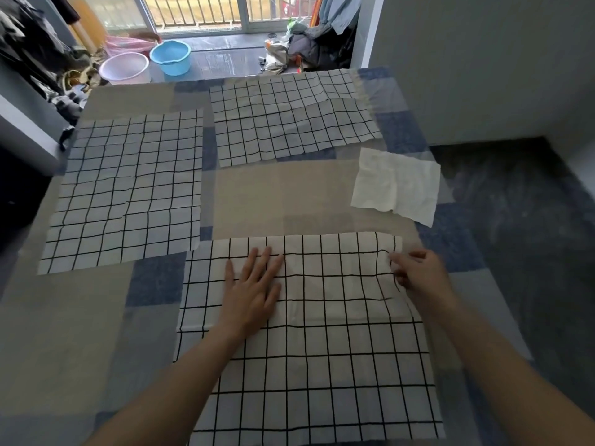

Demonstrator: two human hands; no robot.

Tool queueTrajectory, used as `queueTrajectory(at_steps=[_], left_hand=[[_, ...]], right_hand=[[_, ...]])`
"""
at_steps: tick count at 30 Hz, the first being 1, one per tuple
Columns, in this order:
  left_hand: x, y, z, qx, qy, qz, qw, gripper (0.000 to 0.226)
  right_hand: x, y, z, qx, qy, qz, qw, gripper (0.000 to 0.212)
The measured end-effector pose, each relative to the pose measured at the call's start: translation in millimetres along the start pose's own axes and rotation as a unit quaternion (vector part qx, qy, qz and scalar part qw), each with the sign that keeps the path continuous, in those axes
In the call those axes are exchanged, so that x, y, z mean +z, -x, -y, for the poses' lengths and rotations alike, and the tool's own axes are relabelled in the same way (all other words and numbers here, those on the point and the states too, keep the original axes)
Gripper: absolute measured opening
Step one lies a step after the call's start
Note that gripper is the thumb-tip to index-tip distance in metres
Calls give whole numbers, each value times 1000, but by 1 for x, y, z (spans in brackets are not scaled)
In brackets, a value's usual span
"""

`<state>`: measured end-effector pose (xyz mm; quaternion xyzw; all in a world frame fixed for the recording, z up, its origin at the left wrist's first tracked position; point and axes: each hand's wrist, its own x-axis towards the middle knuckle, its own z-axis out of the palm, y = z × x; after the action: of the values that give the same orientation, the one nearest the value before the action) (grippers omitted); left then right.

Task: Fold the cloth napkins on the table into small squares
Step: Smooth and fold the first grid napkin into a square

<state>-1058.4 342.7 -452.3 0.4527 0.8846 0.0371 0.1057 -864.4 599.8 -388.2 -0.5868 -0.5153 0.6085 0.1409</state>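
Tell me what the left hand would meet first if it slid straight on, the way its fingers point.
The left hand would likely cross the near napkin's far edge and bare tablecloth, then meet the far checked napkin.

light: daylight enters from the balcony door at top, overexposed there | table: evenly lit, soft weak shadows | left side and floor at right: dim | sharpness: slightly soft overall | distortion: wide-angle, table edges bend near the frame borders
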Motion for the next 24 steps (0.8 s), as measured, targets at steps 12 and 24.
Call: queueTrajectory(at_steps=[12, 24], left_hand=[[-2, -11, -14, -4, 21, 12, 1000, 57], [-3, 37, -66, 96, 39, -23, 994, 55]], right_hand=[[-28, -11, 11, -114, 214, 17, 970, 7], [41, 44, -45, -464, 438, -8, 770, 44]])
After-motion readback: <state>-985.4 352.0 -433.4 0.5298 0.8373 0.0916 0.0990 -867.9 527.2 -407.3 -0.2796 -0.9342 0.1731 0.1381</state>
